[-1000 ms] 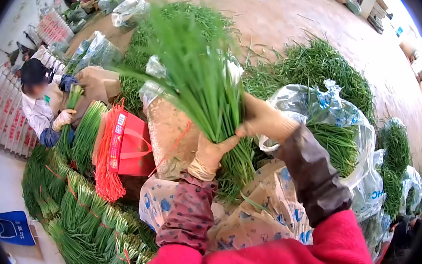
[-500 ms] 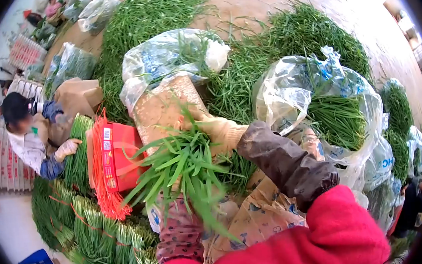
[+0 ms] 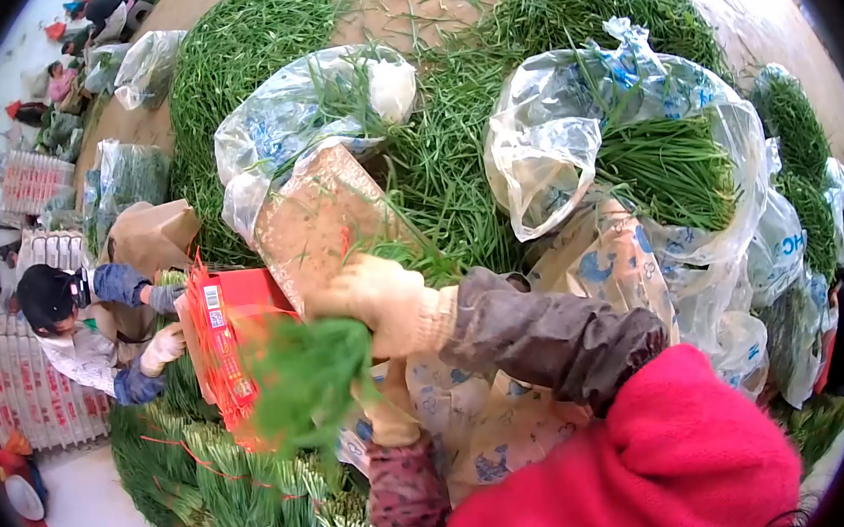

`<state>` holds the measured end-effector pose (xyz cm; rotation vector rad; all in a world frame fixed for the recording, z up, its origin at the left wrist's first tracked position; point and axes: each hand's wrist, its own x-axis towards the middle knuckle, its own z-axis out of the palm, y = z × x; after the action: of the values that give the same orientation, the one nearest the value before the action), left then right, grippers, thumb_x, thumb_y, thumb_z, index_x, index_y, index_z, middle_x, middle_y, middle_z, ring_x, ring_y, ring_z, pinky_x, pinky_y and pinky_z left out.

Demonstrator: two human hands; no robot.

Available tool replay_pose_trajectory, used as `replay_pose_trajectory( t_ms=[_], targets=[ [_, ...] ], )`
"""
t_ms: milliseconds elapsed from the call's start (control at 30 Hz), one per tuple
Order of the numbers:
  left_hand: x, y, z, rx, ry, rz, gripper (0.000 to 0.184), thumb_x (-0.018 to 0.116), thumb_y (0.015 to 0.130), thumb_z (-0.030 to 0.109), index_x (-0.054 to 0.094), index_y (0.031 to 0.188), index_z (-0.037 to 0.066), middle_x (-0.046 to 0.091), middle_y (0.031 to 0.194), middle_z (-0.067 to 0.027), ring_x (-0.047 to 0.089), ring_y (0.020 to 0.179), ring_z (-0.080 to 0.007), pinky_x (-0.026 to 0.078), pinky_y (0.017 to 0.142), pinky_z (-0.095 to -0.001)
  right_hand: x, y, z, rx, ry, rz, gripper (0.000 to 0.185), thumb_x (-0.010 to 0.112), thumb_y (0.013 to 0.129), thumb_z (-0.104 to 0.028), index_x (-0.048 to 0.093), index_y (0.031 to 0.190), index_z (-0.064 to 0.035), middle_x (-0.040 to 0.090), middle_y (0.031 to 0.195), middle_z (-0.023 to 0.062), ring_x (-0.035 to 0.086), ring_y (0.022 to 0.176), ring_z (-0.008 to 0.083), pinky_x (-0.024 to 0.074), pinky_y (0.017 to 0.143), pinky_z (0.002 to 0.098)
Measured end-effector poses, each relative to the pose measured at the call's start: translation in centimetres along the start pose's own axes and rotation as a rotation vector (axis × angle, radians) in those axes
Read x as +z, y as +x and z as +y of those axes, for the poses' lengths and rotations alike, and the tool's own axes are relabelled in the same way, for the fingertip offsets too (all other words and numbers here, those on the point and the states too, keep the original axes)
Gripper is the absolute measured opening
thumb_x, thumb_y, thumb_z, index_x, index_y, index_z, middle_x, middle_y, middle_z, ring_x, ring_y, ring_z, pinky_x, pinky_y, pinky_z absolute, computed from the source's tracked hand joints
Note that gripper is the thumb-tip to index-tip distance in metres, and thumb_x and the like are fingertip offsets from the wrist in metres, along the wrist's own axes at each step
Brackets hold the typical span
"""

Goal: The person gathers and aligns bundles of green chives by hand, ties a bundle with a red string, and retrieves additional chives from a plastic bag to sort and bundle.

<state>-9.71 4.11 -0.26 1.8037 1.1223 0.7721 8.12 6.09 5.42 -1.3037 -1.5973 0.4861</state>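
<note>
My right hand (image 3: 375, 303), in a pale glove, is closed round a bunch of long green leaves (image 3: 317, 378), blurred by motion. Below it, my left hand (image 3: 390, 417) is partly covered by the leaves, and its fingers do not show. Just left of the bunch stands a red box (image 3: 249, 299) with red ties (image 3: 209, 332) hanging over its side. A flat speckled board (image 3: 323, 222) lies beyond my right hand.
Loose greens (image 3: 453, 160) spread behind the board. An open plastic bag (image 3: 745, 165) at the right holds greens. Tied bundles (image 3: 251, 489) lie at lower left. A person (image 3: 83, 343) in a dark cap works at the left, hands near the red box.
The bunch, upright one second ago, now hangs with its leaf tips toward the lower left. My right hand has moved left, near the red box. The view has shifted.
</note>
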Motion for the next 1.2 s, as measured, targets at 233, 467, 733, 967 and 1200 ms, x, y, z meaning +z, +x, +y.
replay_pose_trajectory(
  t_ms=[233,467,733,967,1200],
  targets=[
    [0.2,-6.4,0.2,-0.757,-1.153,-0.69,0.068,0.055,0.092,0.049,0.041,0.136,-0.001,0.053,0.127,-0.0144,0.055,0.111,-0.0249,0.044,0.094,-0.0464,1.1,-4.3,1.0,-0.03,-0.023,0.017,0.041,0.07,0.065,-0.028,0.063,0.105,-0.0182,0.062,0.093,0.0045,0.059,0.094,0.0285,0.0418,0.086,0.0417],
    [-0.1,-5.9,4.9,-0.775,-0.977,-0.584,0.062,0.058,0.09,0.041,0.044,0.133,-0.001,0.057,0.113,-0.0114,0.058,0.1,-0.0249,0.047,0.089,-0.0434,-0.7,-9.6,-4.5,-0.292,-0.007,0.151,0.036,0.069,0.074,-0.028,0.06,0.105,-0.0129,0.059,0.104,0.0035,0.056,0.106,0.0288,0.0404,0.092,0.0505],
    [0.8,-4.0,8.7,-0.768,-0.924,-0.374,0.055,0.061,0.089,0.032,0.047,0.13,0.0,0.062,0.097,-0.0079,0.061,0.089,-0.0249,0.049,0.083,-0.04,1.1,-15.1,-5.5,-0.346,-0.41,0.056,0.052,0.061,0.07,-0.027,0.051,0.119,-0.0138,0.054,0.115,0.0081,0.049,0.117,0.0278,0.037,0.1,0.0458],
    [-0.6,-0.2,6.1,-0.626,-0.995,-0.502,0.043,0.066,0.081,0.011,0.052,0.119,-0.002,0.061,0.104,-0.0106,0.054,0.072,-0.0164,0.049,0.071,-0.0324,-6.3,-16.4,-7.3,0.674,1.138,-0.015,0.048,0.067,0.085,-0.008,0.049,0.129,0.0,0.056,0.125,0.0133,0.05,0.119,0.0203,0.0409,0.101,0.0395],
    [-3.4,-1.0,8.5,-0.524,-0.493,-0.758,0.04,0.069,0.074,-0.001,0.058,0.112,-0.004,0.065,0.093,-0.0107,0.062,0.071,-0.0183,0.052,0.061,-0.0301,3.5,-16.1,-1.2,0.591,1.607,-0.146,0.095,0.081,0.071,-0.047,0.031,0.145,-0.017,0.049,0.132,0.0072,0.047,0.122,0.0226,0.0426,0.098,0.0443]
  ],
)
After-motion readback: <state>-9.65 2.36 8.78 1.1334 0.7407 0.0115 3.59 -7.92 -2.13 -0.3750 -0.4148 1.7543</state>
